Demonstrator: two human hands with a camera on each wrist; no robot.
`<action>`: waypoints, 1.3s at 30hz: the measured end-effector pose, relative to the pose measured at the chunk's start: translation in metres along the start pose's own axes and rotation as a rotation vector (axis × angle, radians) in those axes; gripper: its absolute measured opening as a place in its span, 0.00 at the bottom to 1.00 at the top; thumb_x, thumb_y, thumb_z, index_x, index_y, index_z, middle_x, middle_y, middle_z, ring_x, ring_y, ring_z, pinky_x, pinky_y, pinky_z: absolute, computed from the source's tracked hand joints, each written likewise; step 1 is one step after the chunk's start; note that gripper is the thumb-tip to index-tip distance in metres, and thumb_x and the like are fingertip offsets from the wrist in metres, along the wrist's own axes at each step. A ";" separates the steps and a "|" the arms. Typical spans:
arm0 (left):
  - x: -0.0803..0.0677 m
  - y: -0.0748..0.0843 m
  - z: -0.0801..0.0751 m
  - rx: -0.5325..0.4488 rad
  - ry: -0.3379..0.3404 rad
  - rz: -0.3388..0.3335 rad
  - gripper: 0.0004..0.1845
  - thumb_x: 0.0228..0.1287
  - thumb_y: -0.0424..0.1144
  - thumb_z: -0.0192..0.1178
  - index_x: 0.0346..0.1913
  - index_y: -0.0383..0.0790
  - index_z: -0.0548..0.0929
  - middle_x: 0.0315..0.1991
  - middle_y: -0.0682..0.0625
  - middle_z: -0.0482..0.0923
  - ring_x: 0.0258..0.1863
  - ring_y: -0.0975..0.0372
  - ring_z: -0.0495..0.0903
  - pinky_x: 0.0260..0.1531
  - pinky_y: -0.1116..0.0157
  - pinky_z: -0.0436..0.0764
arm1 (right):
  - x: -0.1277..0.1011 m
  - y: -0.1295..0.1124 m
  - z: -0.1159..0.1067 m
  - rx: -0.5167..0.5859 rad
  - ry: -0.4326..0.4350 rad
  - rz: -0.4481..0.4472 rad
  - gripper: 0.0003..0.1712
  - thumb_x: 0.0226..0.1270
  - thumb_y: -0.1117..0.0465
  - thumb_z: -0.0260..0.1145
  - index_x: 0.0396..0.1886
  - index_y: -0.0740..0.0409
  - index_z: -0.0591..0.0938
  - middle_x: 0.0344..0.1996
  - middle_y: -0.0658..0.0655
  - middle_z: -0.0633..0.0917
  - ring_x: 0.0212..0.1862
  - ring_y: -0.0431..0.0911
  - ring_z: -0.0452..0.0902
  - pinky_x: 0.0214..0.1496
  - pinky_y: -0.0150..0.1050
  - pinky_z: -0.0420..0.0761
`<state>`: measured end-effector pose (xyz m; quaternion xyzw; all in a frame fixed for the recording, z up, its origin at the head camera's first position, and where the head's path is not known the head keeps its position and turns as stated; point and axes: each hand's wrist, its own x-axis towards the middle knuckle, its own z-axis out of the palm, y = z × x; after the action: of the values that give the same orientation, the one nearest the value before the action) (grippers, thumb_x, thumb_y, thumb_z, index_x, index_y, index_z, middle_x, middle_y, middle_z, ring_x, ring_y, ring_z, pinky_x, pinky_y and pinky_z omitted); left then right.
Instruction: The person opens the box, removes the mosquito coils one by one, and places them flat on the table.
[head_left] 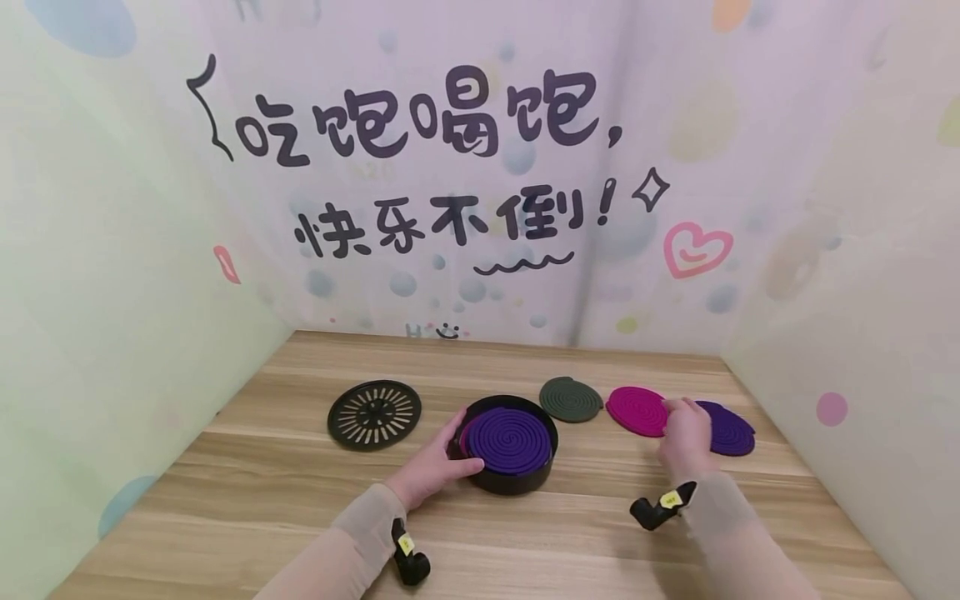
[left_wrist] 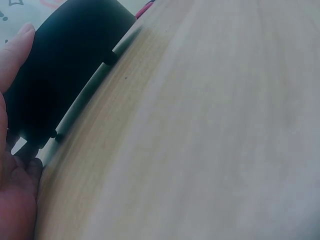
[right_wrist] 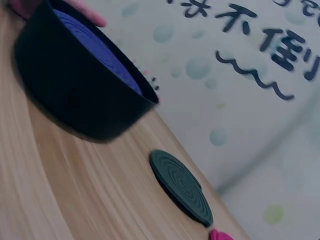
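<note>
My left hand grips the left side of a round black mosquito coil tin, thumb at its front wall. A purple mosquito coil lies in the tin, with a sliver of pink under its left edge. In the left wrist view, small feet show under the tin. My right hand is over the right edge of a pink mosquito coil, beside a second purple coil. Its fingertips are partly hidden, and I cannot tell if they pinch the pink coil.
A black slotted lid lies on the wooden table, left of the tin. Behind the tin to the right rests a dark green mosquito coil. Printed walls close off the back and sides.
</note>
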<state>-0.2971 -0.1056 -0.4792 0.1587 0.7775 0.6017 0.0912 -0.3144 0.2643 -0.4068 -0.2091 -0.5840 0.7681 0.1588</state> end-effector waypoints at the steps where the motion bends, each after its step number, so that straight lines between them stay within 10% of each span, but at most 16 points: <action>1: 0.000 0.000 0.000 0.000 0.000 -0.001 0.54 0.55 0.44 0.71 0.77 0.47 0.46 0.76 0.39 0.44 0.73 0.46 0.46 0.68 0.44 0.49 | -0.002 0.001 0.005 -0.024 -0.041 0.024 0.30 0.69 0.66 0.51 0.71 0.62 0.61 0.62 0.60 0.68 0.51 0.46 0.68 0.55 0.34 0.69; 5: -0.001 0.001 0.000 -0.007 -0.003 -0.001 0.53 0.55 0.45 0.71 0.77 0.48 0.47 0.76 0.40 0.44 0.73 0.46 0.45 0.69 0.45 0.49 | -0.014 0.003 0.024 -0.103 -0.216 0.040 0.37 0.73 0.62 0.49 0.76 0.61 0.47 0.74 0.63 0.51 0.72 0.56 0.48 0.72 0.48 0.52; 17: 0.000 -0.003 0.000 0.006 -0.005 -0.006 0.55 0.53 0.49 0.72 0.77 0.49 0.47 0.76 0.41 0.44 0.73 0.47 0.45 0.69 0.45 0.48 | -0.032 0.030 0.064 -0.251 -0.581 -0.064 0.32 0.73 0.63 0.53 0.70 0.71 0.56 0.67 0.71 0.64 0.68 0.57 0.59 0.69 0.55 0.58; 39: -0.002 0.002 0.000 -0.017 -0.003 -0.005 0.53 0.55 0.45 0.71 0.77 0.50 0.48 0.76 0.41 0.45 0.73 0.47 0.47 0.69 0.46 0.50 | -0.056 0.060 0.096 -0.362 -0.608 -0.085 0.30 0.67 0.68 0.60 0.66 0.72 0.63 0.62 0.72 0.70 0.66 0.60 0.62 0.71 0.57 0.54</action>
<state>-0.2952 -0.1057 -0.4774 0.1571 0.7725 0.6079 0.0952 -0.3151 0.1411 -0.4351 0.0288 -0.7393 0.6721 -0.0298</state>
